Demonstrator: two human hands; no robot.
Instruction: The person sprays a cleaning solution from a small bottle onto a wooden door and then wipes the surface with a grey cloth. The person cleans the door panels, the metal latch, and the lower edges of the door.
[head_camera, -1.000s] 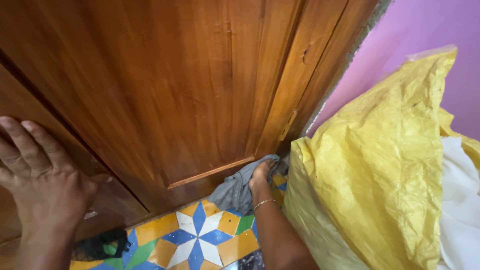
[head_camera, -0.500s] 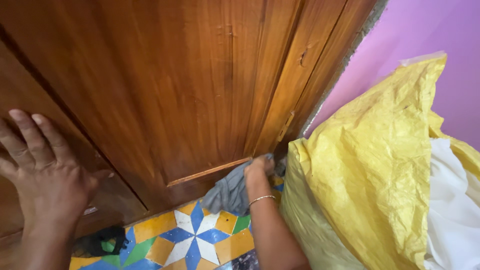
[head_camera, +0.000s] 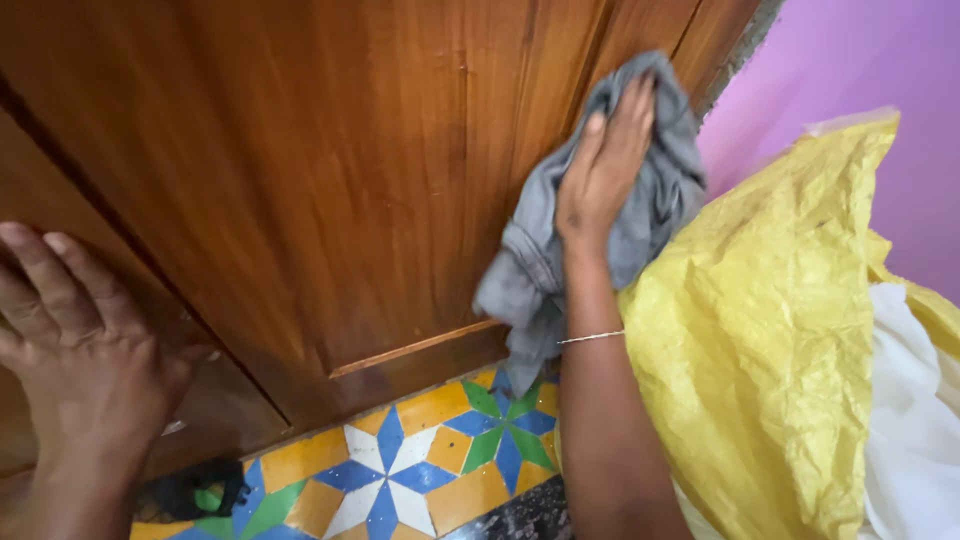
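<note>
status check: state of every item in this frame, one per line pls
Left hand: open, palm flat against the wood.
Right hand: fingers spread, pressing the cloth to the door.
Crumpled grey cloth: bunched, pinned under the hand, lower end hanging loose.
Polished brown wooden door: closed, glossy.
Big yellow woven plastic sack: crinkled, upright, leaning beside the door frame.
White fabric: showing behind the sack.

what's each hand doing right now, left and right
Left hand: open, flat on the wooden door.
Right hand: open, pressing a grey cloth against it.
</note>
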